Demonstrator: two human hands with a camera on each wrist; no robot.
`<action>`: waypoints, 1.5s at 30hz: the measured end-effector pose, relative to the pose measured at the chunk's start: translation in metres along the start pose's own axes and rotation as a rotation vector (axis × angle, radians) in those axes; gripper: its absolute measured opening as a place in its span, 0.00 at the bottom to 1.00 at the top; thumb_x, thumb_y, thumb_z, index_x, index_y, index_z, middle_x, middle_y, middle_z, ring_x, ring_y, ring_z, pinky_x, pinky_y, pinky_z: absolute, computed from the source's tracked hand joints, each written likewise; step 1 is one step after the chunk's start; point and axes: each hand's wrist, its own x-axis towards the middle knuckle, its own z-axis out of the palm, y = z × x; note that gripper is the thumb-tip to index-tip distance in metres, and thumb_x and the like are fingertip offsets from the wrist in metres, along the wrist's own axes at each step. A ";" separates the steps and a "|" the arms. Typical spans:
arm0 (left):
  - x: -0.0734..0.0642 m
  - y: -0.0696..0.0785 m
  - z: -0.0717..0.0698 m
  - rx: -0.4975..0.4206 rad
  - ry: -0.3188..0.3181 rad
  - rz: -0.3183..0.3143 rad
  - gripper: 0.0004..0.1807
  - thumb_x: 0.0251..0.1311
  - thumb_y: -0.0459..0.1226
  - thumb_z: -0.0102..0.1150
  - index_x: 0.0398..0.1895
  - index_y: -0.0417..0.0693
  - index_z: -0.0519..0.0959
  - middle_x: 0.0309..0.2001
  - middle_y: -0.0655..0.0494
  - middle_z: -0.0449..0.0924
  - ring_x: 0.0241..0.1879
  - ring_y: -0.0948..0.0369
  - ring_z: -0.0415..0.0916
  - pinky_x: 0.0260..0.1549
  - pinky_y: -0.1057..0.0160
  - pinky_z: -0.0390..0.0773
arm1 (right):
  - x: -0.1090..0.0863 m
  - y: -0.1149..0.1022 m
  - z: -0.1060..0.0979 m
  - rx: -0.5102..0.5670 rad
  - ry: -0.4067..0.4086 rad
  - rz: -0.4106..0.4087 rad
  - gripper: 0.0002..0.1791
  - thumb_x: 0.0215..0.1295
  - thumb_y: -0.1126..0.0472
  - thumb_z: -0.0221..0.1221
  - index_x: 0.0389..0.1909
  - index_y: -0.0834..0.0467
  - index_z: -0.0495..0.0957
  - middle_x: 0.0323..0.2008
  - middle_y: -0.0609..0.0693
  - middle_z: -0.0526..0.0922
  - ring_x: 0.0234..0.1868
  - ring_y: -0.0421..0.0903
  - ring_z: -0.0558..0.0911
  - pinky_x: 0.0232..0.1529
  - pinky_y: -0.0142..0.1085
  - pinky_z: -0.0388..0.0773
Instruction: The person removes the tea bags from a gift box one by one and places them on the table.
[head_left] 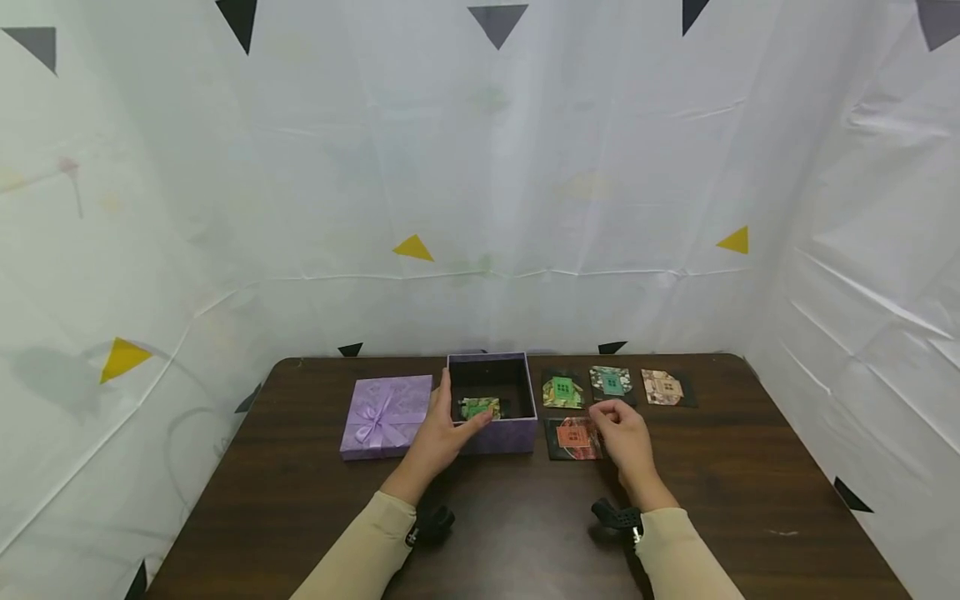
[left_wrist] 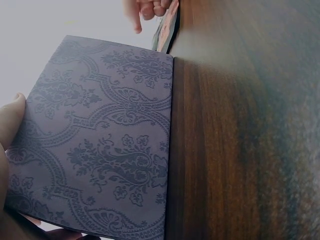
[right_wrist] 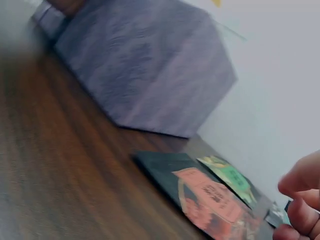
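Note:
A purple patterned gift box point(head_left: 497, 437) stands on the table without its lid, a green-labelled packet point(head_left: 480, 407) inside it. My left hand point(head_left: 438, 429) grips the box at its left side, thumb over the front rim. The left wrist view shows the box's front wall point(left_wrist: 110, 135) up close. My right hand point(head_left: 628, 437) hovers by the right edge of a red-labelled packet point(head_left: 573, 438), fingers loosely bent and nothing seen between them. Just beyond its fingertips lies a teal-labelled packet point(head_left: 611, 383).
The purple lid point(head_left: 386, 415) with a ribbon bow lies left of the box. A green-labelled packet point(head_left: 562, 389) and a beige-labelled packet point(head_left: 666, 387) lie in the back row at right. White cloth point(head_left: 495, 308) hangs behind the dark wooden table point(head_left: 517, 517).

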 end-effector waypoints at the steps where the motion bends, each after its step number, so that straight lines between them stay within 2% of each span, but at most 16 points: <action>1: 0.000 0.000 0.000 0.000 0.001 0.002 0.68 0.65 0.65 0.71 0.92 0.63 0.32 0.91 0.42 0.39 0.88 0.37 0.44 0.79 0.25 0.53 | 0.000 0.000 -0.002 0.023 0.026 0.014 0.15 0.82 0.55 0.63 0.52 0.65 0.85 0.29 0.46 0.77 0.31 0.42 0.75 0.33 0.34 0.73; 4: 0.000 -0.001 0.000 -0.003 0.005 0.006 0.69 0.64 0.66 0.71 0.92 0.63 0.32 0.90 0.43 0.39 0.88 0.38 0.44 0.80 0.26 0.53 | 0.002 0.000 -0.006 0.078 0.043 0.039 0.16 0.84 0.55 0.60 0.55 0.66 0.82 0.31 0.46 0.80 0.36 0.43 0.77 0.38 0.33 0.76; 8: 0.000 0.000 -0.001 -0.004 0.005 0.007 0.69 0.64 0.66 0.71 0.92 0.63 0.32 0.90 0.43 0.39 0.88 0.38 0.44 0.80 0.26 0.54 | 0.005 0.002 -0.009 0.105 0.023 0.055 0.17 0.84 0.55 0.60 0.56 0.67 0.81 0.33 0.49 0.82 0.38 0.44 0.80 0.39 0.33 0.78; 12: 0.000 0.000 -0.001 -0.007 0.003 0.008 0.69 0.63 0.68 0.71 0.91 0.64 0.32 0.90 0.42 0.40 0.88 0.38 0.45 0.80 0.26 0.54 | 0.005 0.000 -0.012 0.141 0.014 0.077 0.18 0.84 0.54 0.59 0.57 0.66 0.80 0.33 0.47 0.82 0.38 0.44 0.80 0.39 0.33 0.79; 17: 0.000 -0.001 -0.001 -0.002 -0.002 0.000 0.70 0.62 0.70 0.70 0.91 0.65 0.32 0.90 0.43 0.40 0.88 0.37 0.46 0.79 0.25 0.55 | -0.003 -0.023 -0.009 0.235 0.022 0.046 0.15 0.84 0.55 0.59 0.56 0.64 0.79 0.31 0.44 0.80 0.35 0.44 0.81 0.38 0.35 0.81; 23: 0.001 -0.001 -0.001 0.002 0.005 0.001 0.70 0.62 0.68 0.71 0.91 0.64 0.32 0.90 0.43 0.40 0.88 0.37 0.47 0.79 0.26 0.56 | -0.018 -0.070 0.011 0.290 -0.154 -0.051 0.10 0.84 0.56 0.60 0.51 0.60 0.79 0.32 0.46 0.79 0.35 0.48 0.82 0.40 0.38 0.86; 26: 0.001 0.000 0.000 0.004 0.011 0.001 0.69 0.63 0.67 0.72 0.91 0.65 0.32 0.90 0.43 0.41 0.87 0.37 0.48 0.79 0.26 0.56 | -0.021 -0.084 0.021 0.314 -0.220 -0.078 0.10 0.84 0.55 0.61 0.50 0.59 0.80 0.33 0.49 0.78 0.36 0.48 0.82 0.41 0.37 0.84; 32: 0.001 -0.002 0.000 0.010 0.013 0.008 0.70 0.61 0.70 0.70 0.91 0.65 0.32 0.90 0.43 0.41 0.87 0.38 0.48 0.79 0.27 0.57 | -0.019 -0.107 0.041 0.360 -0.280 -0.065 0.12 0.83 0.54 0.62 0.50 0.60 0.80 0.32 0.51 0.79 0.35 0.48 0.82 0.42 0.38 0.84; 39: 0.004 0.000 0.000 0.002 0.023 0.009 0.71 0.62 0.68 0.72 0.92 0.61 0.33 0.90 0.41 0.43 0.87 0.37 0.49 0.80 0.28 0.56 | -0.012 -0.126 0.070 0.459 -0.376 -0.005 0.10 0.86 0.57 0.57 0.50 0.60 0.80 0.34 0.48 0.79 0.36 0.47 0.84 0.42 0.35 0.86; 42: 0.003 0.001 0.001 -0.006 0.014 0.008 0.71 0.62 0.67 0.72 0.92 0.58 0.32 0.90 0.40 0.42 0.87 0.37 0.48 0.80 0.29 0.56 | -0.006 -0.131 0.079 0.419 -0.448 0.029 0.18 0.87 0.51 0.55 0.58 0.62 0.79 0.42 0.53 0.81 0.42 0.48 0.86 0.50 0.38 0.88; 45: 0.002 -0.001 0.000 -0.013 0.006 0.018 0.70 0.65 0.64 0.73 0.92 0.55 0.32 0.90 0.38 0.41 0.87 0.36 0.46 0.80 0.28 0.55 | 0.002 -0.134 0.087 0.353 -0.555 0.071 0.31 0.86 0.42 0.54 0.69 0.65 0.75 0.55 0.62 0.80 0.53 0.56 0.87 0.62 0.45 0.86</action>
